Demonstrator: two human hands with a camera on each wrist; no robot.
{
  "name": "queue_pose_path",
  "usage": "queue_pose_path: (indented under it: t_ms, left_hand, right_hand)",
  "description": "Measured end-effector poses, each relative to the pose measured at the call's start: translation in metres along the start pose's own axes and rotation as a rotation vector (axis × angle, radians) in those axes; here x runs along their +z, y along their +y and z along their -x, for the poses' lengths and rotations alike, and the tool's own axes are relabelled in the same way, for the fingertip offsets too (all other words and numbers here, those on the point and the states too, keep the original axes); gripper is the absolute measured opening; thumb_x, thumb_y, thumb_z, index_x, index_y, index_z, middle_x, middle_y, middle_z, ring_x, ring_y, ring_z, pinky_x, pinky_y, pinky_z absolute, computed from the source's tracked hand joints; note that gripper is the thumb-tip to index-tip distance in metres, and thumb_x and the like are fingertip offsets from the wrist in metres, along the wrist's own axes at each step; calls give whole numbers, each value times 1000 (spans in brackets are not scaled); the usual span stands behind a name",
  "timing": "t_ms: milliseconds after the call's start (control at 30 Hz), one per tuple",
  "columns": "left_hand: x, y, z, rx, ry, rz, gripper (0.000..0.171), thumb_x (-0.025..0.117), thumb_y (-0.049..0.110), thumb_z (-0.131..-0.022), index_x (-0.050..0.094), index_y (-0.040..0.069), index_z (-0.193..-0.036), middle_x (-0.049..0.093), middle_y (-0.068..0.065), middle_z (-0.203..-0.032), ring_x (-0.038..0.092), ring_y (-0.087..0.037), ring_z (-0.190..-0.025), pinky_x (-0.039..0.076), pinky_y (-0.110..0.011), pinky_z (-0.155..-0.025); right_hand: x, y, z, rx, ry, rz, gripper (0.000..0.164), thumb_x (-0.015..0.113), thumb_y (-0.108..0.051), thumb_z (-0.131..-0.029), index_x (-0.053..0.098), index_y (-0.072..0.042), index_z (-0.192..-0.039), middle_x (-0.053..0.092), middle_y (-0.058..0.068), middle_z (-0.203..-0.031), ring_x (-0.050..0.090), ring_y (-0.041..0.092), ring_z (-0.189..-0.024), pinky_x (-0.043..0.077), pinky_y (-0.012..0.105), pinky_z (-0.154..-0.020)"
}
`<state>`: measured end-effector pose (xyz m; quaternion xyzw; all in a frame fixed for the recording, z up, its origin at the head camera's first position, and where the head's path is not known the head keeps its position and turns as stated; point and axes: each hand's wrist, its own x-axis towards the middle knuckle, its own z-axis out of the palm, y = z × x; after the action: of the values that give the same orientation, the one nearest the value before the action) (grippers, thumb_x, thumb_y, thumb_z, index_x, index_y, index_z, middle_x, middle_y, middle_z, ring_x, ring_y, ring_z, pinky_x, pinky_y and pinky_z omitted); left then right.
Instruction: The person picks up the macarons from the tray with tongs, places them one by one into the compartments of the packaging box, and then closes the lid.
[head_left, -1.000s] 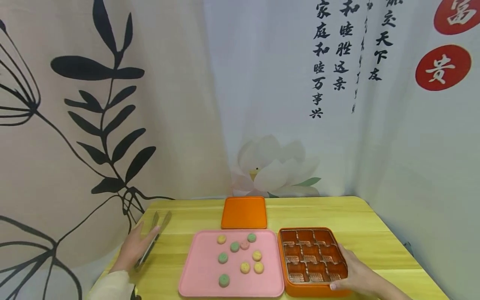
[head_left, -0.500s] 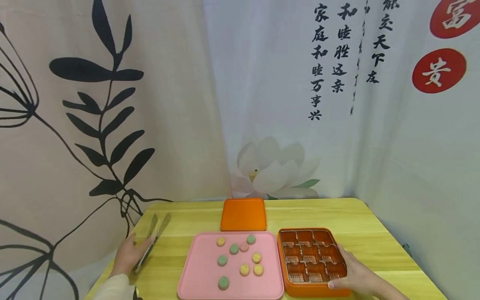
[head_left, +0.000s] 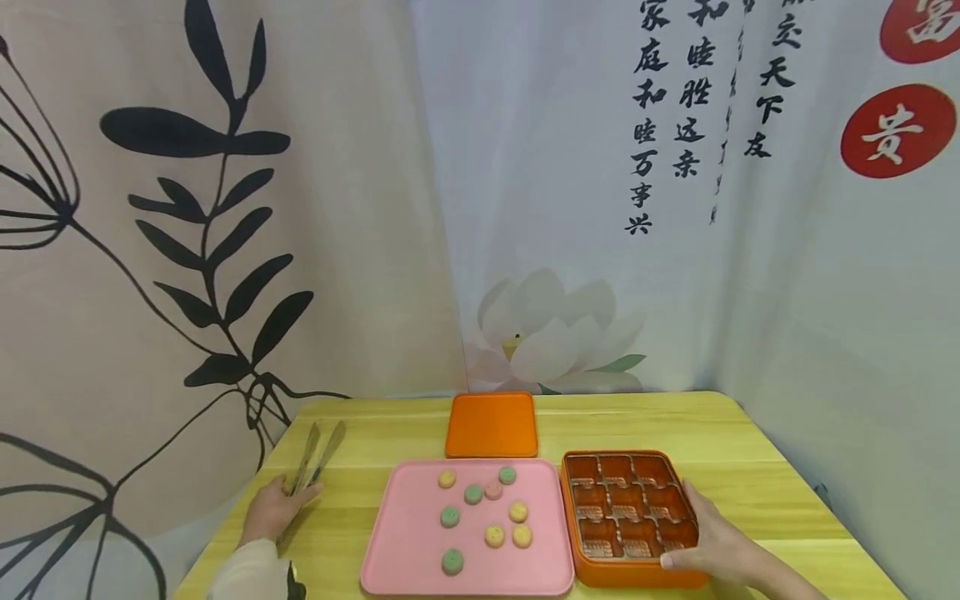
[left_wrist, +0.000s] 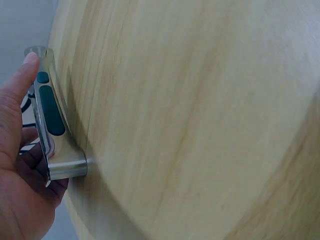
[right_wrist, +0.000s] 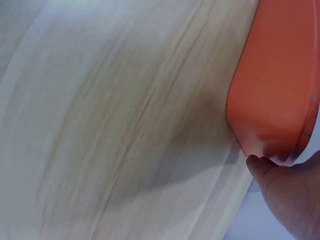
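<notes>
At the table's left side my left hand [head_left: 273, 510] holds a pair of metal tongs [left_wrist: 52, 110] with dark green grip pads. In the left wrist view the thumb lies along one arm, and the fingers curl round the other side. The tips of the tongs point away across the table and stand apart. My right hand [head_left: 716, 537] grips the near right corner of an orange box [head_left: 637, 577], thumb at the front and fingers along the right side. Inside the box is a brown divided insert [head_left: 621, 500] with several compartments, none holding anything.
A pink tray [head_left: 405, 533] lies left of the box, bearing several small round green, yellow and pink cookie-like pieces [head_left: 452, 562]. Behind it lies a flat orange lid [head_left: 491, 425]. A printed curtain [head_left: 375, 208] hangs behind the yellow wood-grain table [head_left: 622, 425].
My left hand's fingers have drawn in round the tongs from a more spread pose. The right hand keeps its place on the box. The head view has shifted slightly.
</notes>
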<state>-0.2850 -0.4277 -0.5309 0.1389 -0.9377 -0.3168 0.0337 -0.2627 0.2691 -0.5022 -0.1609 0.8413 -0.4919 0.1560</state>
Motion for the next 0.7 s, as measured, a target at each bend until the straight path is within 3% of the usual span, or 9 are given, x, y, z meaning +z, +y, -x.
queue_pose_path:
  t_ms: [67,167,300,400,567,700]
  left_hand:
    - [2,-2,-2,-1,16,7,101,59,59,-92,28,-26,-137,38,-46,-135,42,-61,-121,38,-66,-97]
    - [3,-3,-1,22,49,14,86,63,53,-92,43,-21,-130,52,-43,-122,54,-56,-107,43,-63,-91]
    - [4,-4,2,52,90,8,60,68,45,-91,58,-12,-108,65,-26,-95,61,-35,-81,49,-54,-75]
    - [4,-4,4,53,105,-4,46,68,38,-91,62,-7,-101,65,-16,-87,57,-27,-74,47,-49,-69]
    - [6,-4,4,84,127,-24,34,66,29,-93,62,-4,-91,60,-10,-77,50,-25,-68,44,-45,-65]
    - [7,-5,4,93,138,-25,29,64,23,-93,53,3,-75,46,-3,-64,41,-21,-60,36,-37,-57]
  right_hand:
    - [0,0,1,44,25,51,121,80,-29,-84,-14,9,-150,3,44,-146,27,64,-128,43,60,-94]
    - [1,4,-1,-15,6,-18,118,79,-22,-86,-15,8,-151,9,47,-145,44,54,-123,49,51,-90]
    - [4,7,-1,-45,-34,-136,115,75,-15,-90,-20,2,-152,12,46,-147,54,45,-119,52,44,-88]
    - [5,8,-1,-12,-29,-139,115,74,-17,-90,-21,0,-152,15,44,-149,52,45,-121,50,46,-91]
    - [2,9,1,72,-30,-78,118,75,-23,-91,-25,6,-147,13,48,-146,47,51,-123,45,57,-94]
    - [1,8,3,104,-39,-87,118,74,-22,-91,-27,6,-147,8,48,-147,42,55,-126,42,60,-96]
